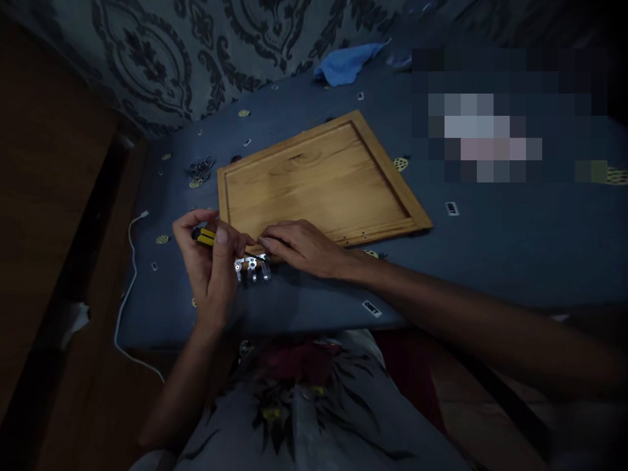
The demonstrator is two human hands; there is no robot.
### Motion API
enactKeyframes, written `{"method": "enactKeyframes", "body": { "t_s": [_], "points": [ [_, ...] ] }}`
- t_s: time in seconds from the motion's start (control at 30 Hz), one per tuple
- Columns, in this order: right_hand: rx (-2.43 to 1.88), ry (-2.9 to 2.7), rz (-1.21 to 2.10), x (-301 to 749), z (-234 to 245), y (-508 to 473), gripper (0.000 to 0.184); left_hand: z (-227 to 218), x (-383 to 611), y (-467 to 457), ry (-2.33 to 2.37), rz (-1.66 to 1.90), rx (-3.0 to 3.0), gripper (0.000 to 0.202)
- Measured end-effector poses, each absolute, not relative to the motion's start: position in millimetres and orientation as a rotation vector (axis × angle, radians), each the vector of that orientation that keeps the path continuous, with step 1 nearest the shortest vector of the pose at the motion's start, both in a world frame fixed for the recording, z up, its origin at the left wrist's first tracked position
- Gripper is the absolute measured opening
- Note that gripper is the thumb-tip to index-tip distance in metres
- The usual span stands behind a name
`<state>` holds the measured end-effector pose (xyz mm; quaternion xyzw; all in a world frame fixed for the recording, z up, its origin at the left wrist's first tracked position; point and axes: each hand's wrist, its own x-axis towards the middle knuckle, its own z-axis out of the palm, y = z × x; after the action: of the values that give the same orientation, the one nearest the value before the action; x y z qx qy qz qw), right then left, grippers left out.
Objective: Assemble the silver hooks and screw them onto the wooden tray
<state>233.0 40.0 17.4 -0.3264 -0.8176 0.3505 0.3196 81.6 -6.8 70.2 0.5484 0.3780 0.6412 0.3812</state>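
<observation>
A framed wooden panel (304, 176) lies flat on the cloth-covered surface in front of me. At its near left edge sits a silver metal hook rack (252, 263) with several hooks hanging toward me. My left hand (213, 255) is closed around a screwdriver (203, 237) with a yellow and black handle; its thin shaft points right, toward the rack. My right hand (304, 248) rests on the panel's near edge, fingers bent together near the screwdriver's tip. Whatever those fingertips pinch is too small to make out.
A tangle of small dark metal pieces (201, 169) lies left of the panel. A blue cloth (346, 64) is at the back by the patterned wall. A white cable (130, 288) hangs over the left edge, near a wooden cabinet (53, 216). The upper right is pixelated.
</observation>
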Motion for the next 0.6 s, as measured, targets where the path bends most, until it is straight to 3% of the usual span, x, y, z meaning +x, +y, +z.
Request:
{"method": "enactKeyframes", "body": {
  "t_s": [0.2,0.43,0.6],
  "points": [
    [-0.832,-2.158,0.926,232.4,15.7,41.0,0.037,69.4,85.8,11.0,0.848,1.685,1.233,0.029],
    [-0.842,-2.135,0.970,232.7,15.7,40.4,0.037,71.6,76.3,18.3,0.732,1.428,1.320,0.038],
    [-0.838,-2.117,0.970,233.1,16.9,40.1,0.036,76.1,59.1,10.4,1.028,1.405,1.666,0.032]
  ]
}}
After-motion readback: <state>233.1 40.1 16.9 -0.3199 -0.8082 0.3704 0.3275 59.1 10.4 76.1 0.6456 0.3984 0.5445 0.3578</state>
